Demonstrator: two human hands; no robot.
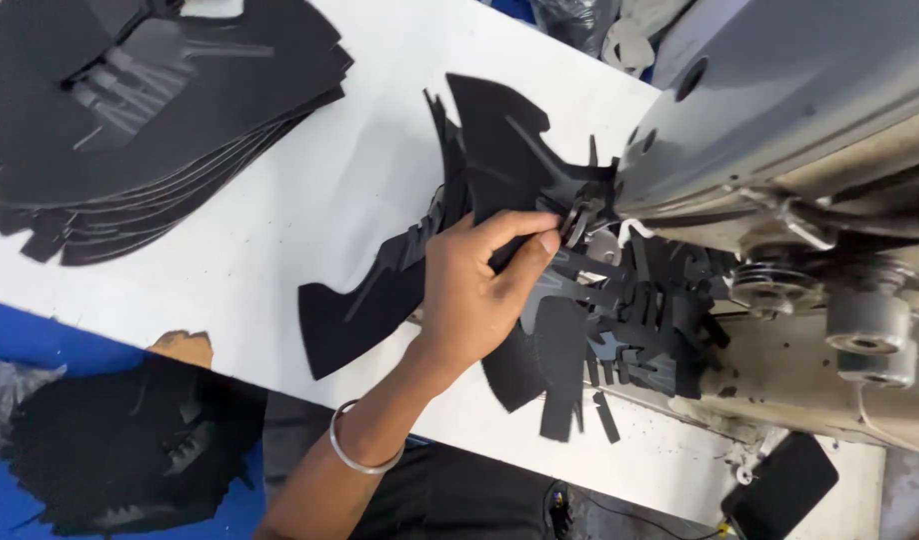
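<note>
**A:** One hand in shot: the left hand (475, 290), reaching in from the bottom with a thin silver metal bangle (358, 455) on the wrist.

**B:** What's it got?

**A:** A flat black cut-out piece of sheet material (500, 140), jagged, with slits and tabs. The fingers (525, 235) are pressed close together and curled over its edge, the thumb tucked underneath, so it is a pinch on that piece right by the grey metal arm of the sewing machine (780, 90).

**B:** And where does the piece lie against the fingers?

**A:** It fans out up and to the left of the fingertips, flat on the white surface (310, 200), and the pinched edge sits just beside the machine's head. More black cut pieces (640, 330) are heaped to the right of the knuckles, under the machine, and another long black one (355, 310) trails down to the left, below the palm.

**B:** The other hand?

**A:** Out of shot. Well apart, top left, there's a neat stack of large black sheets (170, 120) on the same surface. Bottom left, off the surface, a loose dark heap of black pieces (120, 450) lies on something blue.
</note>
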